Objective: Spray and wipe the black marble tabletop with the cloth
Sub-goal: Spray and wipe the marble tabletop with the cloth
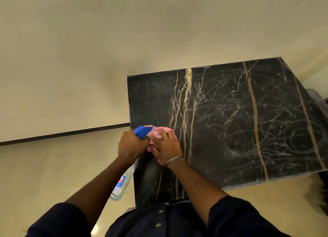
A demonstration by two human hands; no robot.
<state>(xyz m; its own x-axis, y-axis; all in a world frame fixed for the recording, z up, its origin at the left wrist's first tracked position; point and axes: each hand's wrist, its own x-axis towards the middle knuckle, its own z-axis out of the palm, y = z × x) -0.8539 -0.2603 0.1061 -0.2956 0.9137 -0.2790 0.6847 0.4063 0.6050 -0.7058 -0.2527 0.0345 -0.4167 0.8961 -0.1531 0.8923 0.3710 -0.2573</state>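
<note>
Head view: left hand (132, 144) wrapped around the neck of the spray bottle (123, 182), blue nozzle just beside the right hand (166, 148). Right hand's fingers are spread flat on the pink cloth (159, 131), pressing it to the black marble tabletop (230, 130). Droplets and swirl marks lie right of both hands.

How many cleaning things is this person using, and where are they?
2. The spray bottle is gripped in the left hand, at the left edge of the tabletop; the pink cloth lies on it under the right hand. No others show.
</note>
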